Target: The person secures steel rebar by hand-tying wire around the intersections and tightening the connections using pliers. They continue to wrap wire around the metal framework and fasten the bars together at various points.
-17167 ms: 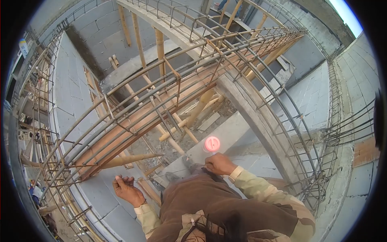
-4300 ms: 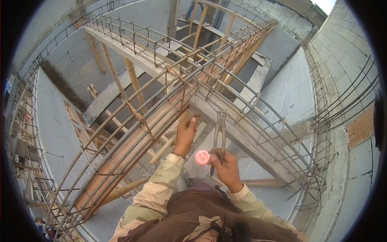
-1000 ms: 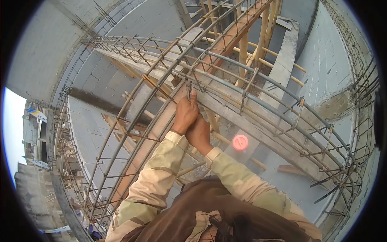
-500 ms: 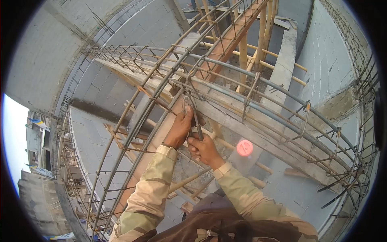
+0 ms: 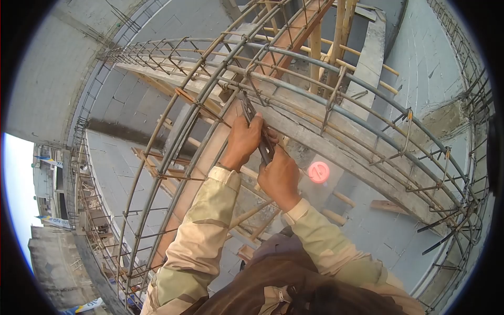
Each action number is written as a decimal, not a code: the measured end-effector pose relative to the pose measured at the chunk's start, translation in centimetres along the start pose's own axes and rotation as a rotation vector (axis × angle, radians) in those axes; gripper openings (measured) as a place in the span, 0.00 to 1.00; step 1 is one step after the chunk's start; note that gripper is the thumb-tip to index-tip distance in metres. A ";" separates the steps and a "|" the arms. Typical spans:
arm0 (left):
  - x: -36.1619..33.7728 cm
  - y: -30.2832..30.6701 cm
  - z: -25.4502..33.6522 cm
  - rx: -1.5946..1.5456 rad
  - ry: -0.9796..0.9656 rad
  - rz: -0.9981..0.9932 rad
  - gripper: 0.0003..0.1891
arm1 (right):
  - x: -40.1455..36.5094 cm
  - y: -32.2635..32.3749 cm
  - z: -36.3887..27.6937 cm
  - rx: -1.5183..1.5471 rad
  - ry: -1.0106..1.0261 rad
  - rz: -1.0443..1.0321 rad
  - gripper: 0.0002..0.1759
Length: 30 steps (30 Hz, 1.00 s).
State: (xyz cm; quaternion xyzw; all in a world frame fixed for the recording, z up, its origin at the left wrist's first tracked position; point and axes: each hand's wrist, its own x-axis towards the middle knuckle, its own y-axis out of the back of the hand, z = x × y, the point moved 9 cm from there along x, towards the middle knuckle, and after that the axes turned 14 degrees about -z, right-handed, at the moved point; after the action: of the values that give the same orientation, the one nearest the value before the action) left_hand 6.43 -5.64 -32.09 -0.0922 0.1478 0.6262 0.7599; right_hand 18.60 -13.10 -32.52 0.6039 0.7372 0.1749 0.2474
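A pair of steel pincers points up toward the crossing of the rebar cages, its jaws close to the bars at the corner. My right hand is wrapped round the lower ends of its handles. Higher up, my left hand is closed against the handles below the jaws, its thumb lying along them. Just beyond the jaws, rebar with square stirrups runs over the formwork joint. Whether the jaws bite on a tie wire is too small to tell.
An orange-brown formwork board runs beneath the left cage. A concrete-stained plank lies under the right cage. Bamboo poles stand behind. Below is a pink round lid-like thing. Grey block walls surround the work.
The view has tilted, so the cages sit higher. Both hands have moved up and slightly right in view with the pincers, whose handles are now closer together.
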 end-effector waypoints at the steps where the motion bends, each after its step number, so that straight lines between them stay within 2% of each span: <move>1: 0.6 0.1 0.2 0.007 -0.052 -0.053 0.17 | 0.8 -0.1 0.0 0.099 0.053 0.011 0.18; 2: 0.6 -0.1 0.2 -0.026 -0.048 -0.057 0.16 | 1.5 -0.1 0.0 0.173 0.144 -0.030 0.14; 3: 0.4 -0.2 0.5 -0.038 -0.065 -0.080 0.15 | 1.9 0.9 0.3 0.166 0.157 -0.022 0.14; 5: 0.3 -0.8 0.7 -0.119 -0.079 -0.141 0.14 | 1.8 -2.7 1.6 0.908 0.019 -0.665 0.18; 6: 0.3 -0.8 1.0 -0.119 -0.081 -0.146 0.14 | 1.8 -2.9 1.3 0.958 0.078 -0.854 0.18; 7: 0.2 -1.0 1.0 -0.173 -0.077 -0.172 0.16 | 2.1 -3.0 1.9 0.957 0.076 -0.852 0.18; 9: -0.3 -0.9 0.9 -0.232 -0.075 -0.193 0.17 | 1.0 -2.7 -2.0 1.583 0.144 -1.141 0.20; 10: -0.7 -1.3 0.8 -0.379 -0.085 -0.254 0.18 | 0.1 -2.5 -2.9 1.534 0.141 -1.182 0.14; 11: -0.9 -1.7 0.7 -0.530 -0.097 -0.317 0.19 | 0.3 -3.4 -3.5 1.524 0.131 -1.187 0.14; 13: -0.6 -1.8 0.1 -0.566 -0.084 -0.385 0.22 | -1.4 -3.9 -5.5 1.930 0.148 -1.371 0.15; 14: -0.4 -1.9 0.2 -0.562 -0.129 -0.395 0.22 | -1.7 -4.4 -4.5 1.836 0.010 -1.352 0.12; 15: -0.4 -2.1 0.5 -0.557 -0.177 -0.404 0.23 | -1.9 -3.9 -4.3 1.814 -0.004 -1.357 0.12; 16: -0.8 -2.3 -0.6 -0.610 -0.097 -0.375 0.24 | -0.8 -4.0 -1.5 1.365 -0.106 -1.092 0.13; 17: -1.1 -2.5 -0.5 -0.623 -0.101 -0.378 0.24 | 0.2 -2.8 0.9 0.926 -0.187 -0.814 0.15; 18: -1.5 -1.7 -0.8 -0.567 -0.104 -0.265 0.25 | 1.8 0.5 -1.1 0.291 0.199 -0.438 0.13; 19: -1.9 -0.7 -1.0 -0.507 -0.107 -0.152 0.26 | 1.6 -0.6 -1.0 0.290 0.190 -0.440 0.13; 20: -1.9 -0.2 -0.6 -0.519 -0.104 -0.052 0.29 | 1.7 -1.1 -0.2 0.127 0.116 -0.327 0.16; 21: -1.1 -0.5 -0.3 -0.524 -0.101 -0.055 0.29 | 1.9 -1.6 0.3 -0.041 0.048 -0.213 0.19; 22: -0.7 0.6 0.3 -0.175 -0.081 0.112 0.32 | 2.1 -2.6 0.7 -0.119 -0.039 -0.101 0.22; 24: -0.5 1.4 2.6 0.591 -0.072 0.418 0.33 | 3.3 -4.2 1.6 0.008 0.022 -0.092 0.23; 25: -0.8 1.5 1.9 0.580 -0.069 0.420 0.33 | 3.5 -4.4 2.1 0.136 0.052 -0.119 0.24; 26: -0.1 1.3 1.2 0.468 -0.089 0.336 0.32 | 3.1 -4.0 1.6 0.128 0.060 -0.115 0.24; 28: -0.5 0.8 2.7 0.225 -0.142 0.181 0.28 | 1.7 -2.1 -0.7 -0.075 0.072 -0.074 0.21; 29: -1.0 1.1 3.5 0.230 -0.155 0.185 0.28 | 1.4 -1.2 -1.6 -0.073 0.084 -0.066 0.21; 30: -0.8 0.9 2.7 0.018 -0.087 0.099 0.26 | 1.2 -1.6 -1.7 0.138 0.063 -0.217 0.19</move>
State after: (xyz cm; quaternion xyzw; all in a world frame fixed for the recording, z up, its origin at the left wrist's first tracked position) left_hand 5.73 -5.29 -29.21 -0.0505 0.1248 0.6650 0.7346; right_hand 16.14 -12.15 -32.20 0.5306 0.8158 0.1147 0.1994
